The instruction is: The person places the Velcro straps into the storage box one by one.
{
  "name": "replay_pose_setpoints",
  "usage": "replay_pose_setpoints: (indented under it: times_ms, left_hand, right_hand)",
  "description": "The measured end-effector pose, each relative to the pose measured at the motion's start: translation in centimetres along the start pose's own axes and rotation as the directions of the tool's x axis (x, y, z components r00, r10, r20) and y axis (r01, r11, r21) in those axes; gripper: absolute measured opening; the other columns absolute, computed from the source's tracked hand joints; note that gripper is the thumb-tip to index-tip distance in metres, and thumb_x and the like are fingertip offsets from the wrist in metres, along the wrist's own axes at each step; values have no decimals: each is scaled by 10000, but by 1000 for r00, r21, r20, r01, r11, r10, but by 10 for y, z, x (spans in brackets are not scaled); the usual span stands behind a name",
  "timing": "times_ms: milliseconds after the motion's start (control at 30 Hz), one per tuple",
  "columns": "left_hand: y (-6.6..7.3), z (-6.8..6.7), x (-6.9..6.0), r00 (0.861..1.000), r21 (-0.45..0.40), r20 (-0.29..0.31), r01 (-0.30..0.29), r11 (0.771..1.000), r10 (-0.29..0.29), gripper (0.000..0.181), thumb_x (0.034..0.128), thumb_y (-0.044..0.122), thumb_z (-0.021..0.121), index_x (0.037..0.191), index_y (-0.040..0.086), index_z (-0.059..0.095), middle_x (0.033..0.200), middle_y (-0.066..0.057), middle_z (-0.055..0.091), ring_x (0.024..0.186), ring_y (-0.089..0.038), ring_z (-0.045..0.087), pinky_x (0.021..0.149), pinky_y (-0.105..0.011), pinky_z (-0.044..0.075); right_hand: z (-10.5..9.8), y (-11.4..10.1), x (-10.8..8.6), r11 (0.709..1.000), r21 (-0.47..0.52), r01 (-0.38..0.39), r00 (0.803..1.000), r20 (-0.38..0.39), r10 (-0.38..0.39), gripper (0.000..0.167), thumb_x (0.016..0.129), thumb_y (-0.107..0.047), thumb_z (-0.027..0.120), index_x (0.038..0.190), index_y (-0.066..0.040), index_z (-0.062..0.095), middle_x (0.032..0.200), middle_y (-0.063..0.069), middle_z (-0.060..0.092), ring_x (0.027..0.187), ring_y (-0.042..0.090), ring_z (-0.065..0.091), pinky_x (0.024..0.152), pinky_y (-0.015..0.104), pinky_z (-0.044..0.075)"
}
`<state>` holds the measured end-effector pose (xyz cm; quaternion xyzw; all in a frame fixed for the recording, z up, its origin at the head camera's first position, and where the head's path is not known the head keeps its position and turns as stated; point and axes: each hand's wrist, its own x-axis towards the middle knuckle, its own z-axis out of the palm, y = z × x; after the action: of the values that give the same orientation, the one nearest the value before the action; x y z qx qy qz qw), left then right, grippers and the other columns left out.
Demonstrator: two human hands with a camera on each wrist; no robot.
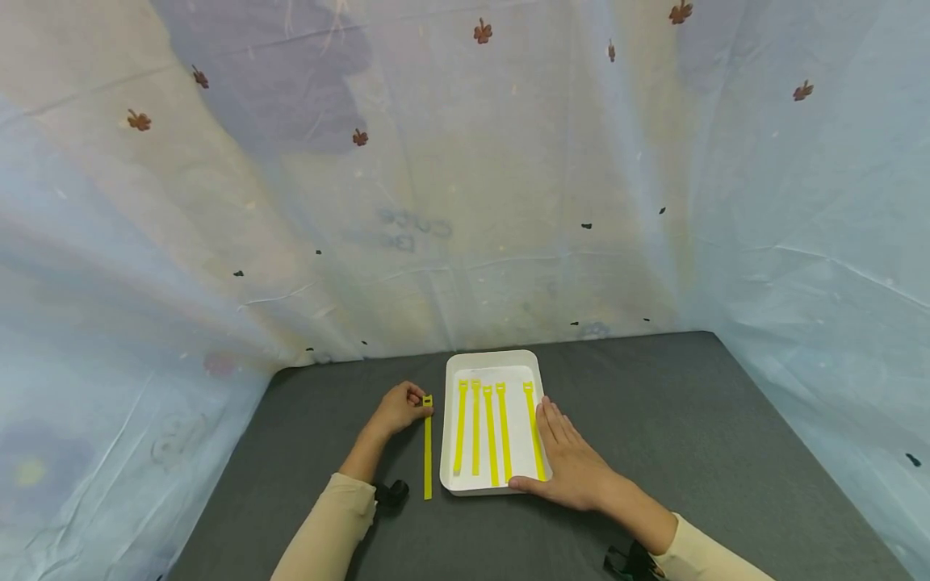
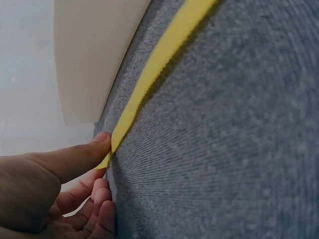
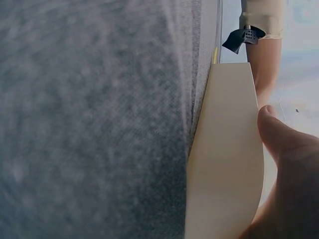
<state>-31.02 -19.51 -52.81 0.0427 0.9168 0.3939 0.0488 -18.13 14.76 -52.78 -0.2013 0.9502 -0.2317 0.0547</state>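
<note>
On the dark cloth left of the tray lies a yellow strap-type cable tie (image 1: pixel 428 461) with a slotted head. My left hand (image 1: pixel 395 410) pinches it near the head between thumb and fingers; the left wrist view shows the thumb on the tie (image 2: pixel 144 84). A shallow white tray (image 1: pixel 519 444) holds several similar yellow ties (image 1: pixel 504 432), laid lengthwise side by side, with a wider gap before the rightmost one. My right hand (image 1: pixel 574 470) rests along the tray's right rim, fingers straight, thumb over the near corner. In the right wrist view, the tray's outer wall (image 3: pixel 227 149) hides most of its fingers.
Dark grey cloth (image 1: pixel 726 452) covers the table around the tray. A pale printed curtain (image 1: pixel 472 202) hangs behind and at both sides. Black wrist-worn devices (image 1: pixel 392 495) sit at the sleeve cuffs.
</note>
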Motion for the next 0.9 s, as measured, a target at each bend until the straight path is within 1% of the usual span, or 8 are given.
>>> replay_pose_setpoints:
  times_ms: [200,433,600,733,900]
  left_hand:
    - [1,1,-2,1000,22,-5,5,1000,-5,298,917,101,864,1080,-26,648,987,-128,586,864,-242,539,743,-370,502]
    - [2,2,-1,1000,49,-8,-16,999,17,253,940,109,847,1035,-13,647,915,-91,558,807,-217,518,697,-329,456]
    - [1,2,-1,1000,42,-14,-20,999,21,220,964,127,825,1010,5,648,912,-79,580,809,-208,535,703,-324,463]
    - [-2,2,-1,1000,40,-14,-23,999,24,193,982,135,804,998,11,657,904,-72,597,795,-198,540,698,-319,463]
    - [-5,1,-1,1000,12,-10,-21,1000,21,153,994,114,778,1001,7,669,902,-69,609,791,-195,546,701,-315,461]
  right_hand:
    - [-1,0,0,1000,-6,-5,1000,10,5,1336,884,-863,608,1696,44,57,1788,225,-39,1663,374,10,1330,551,152]
    - [-1,0,0,1000,6,-3,1000,7,3,1331,890,-845,624,1692,53,56,1786,231,-43,1661,385,12,1326,563,158]
    - [-1,0,0,1000,8,-3,1000,2,3,1335,889,-852,616,1691,56,57,1787,230,-42,1661,387,18,1324,568,162]
    - [-1,0,0,1000,8,-3,1000,4,3,1336,888,-854,615,1692,56,56,1786,229,-44,1662,383,15,1326,565,156]
    - [-1,-1,-1,1000,8,-5,1000,8,5,1339,885,-860,611,1693,51,54,1787,225,-47,1663,377,14,1328,558,153]
